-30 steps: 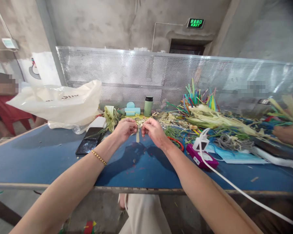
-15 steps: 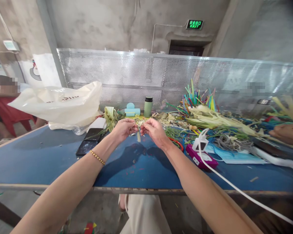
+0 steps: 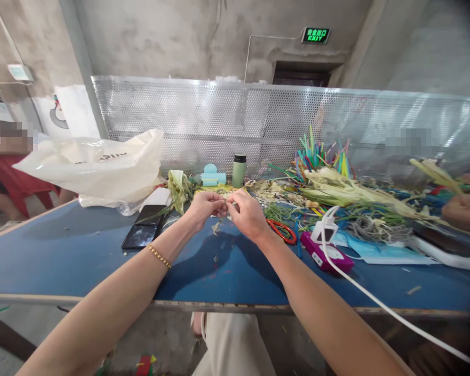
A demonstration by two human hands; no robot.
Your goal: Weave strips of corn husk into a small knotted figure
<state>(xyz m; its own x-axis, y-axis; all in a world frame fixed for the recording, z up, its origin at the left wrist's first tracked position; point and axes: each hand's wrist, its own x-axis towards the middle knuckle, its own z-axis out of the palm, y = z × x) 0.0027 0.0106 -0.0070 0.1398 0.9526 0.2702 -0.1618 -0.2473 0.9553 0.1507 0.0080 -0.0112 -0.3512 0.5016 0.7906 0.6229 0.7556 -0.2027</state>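
Note:
My left hand [image 3: 207, 209] and my right hand [image 3: 246, 213] meet above the middle of the blue table, fingertips pinched together. A small pale strip of corn husk [image 3: 216, 227] hangs below the fingers of both hands; its upper part is hidden by them. Just past my left hand lies a bunch of yellow-green husk [image 3: 179, 189]. Beyond the fingers are a light blue roll-shaped object [image 3: 213, 179] and a green bottle with a black lid [image 3: 238, 171]. Right of my right hand is a red ring-shaped coil [image 3: 282, 231].
A phone [image 3: 143, 230] and a large white plastic bag [image 3: 97, 167] are on the left. To the right stand a purple power socket [image 3: 325, 251] with a white cable, a pile of corn husks [image 3: 344, 190], and a blue mask [image 3: 384, 250]. Another person's hand [image 3: 464, 213] holds husk at far right.
My hands have drawn closer together, and their fingertips now meet. The hanging strip has shifted slightly left and looks crumpled. At right, the other person's hand has moved with its husk.

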